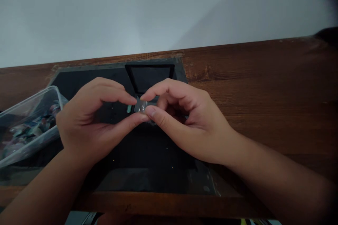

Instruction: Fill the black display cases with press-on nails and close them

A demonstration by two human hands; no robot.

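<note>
A small, clear plastic piece (142,106), perhaps a tiny bag or blister, is pinched in front of me; its exact kind is too small to make out. My left hand (91,112) grips its left side between thumb and forefinger. From the right, the thumb and forefinger of my right hand (194,119) close on the same piece, with the other fingers curled in. Behind the fingers stands a black case with its framed lid (150,66) raised. My hands hide most of its lower part. A small pale green item (129,108) shows beside my left fingertips.
At the left, a clear plastic tub (56,93) holds many mixed small pieces. A black mat (132,154) under a clear sheet covers part of the brown wooden table (253,77). Tiny specks lie on the mat. A pale wall (105,14) rises behind the table.
</note>
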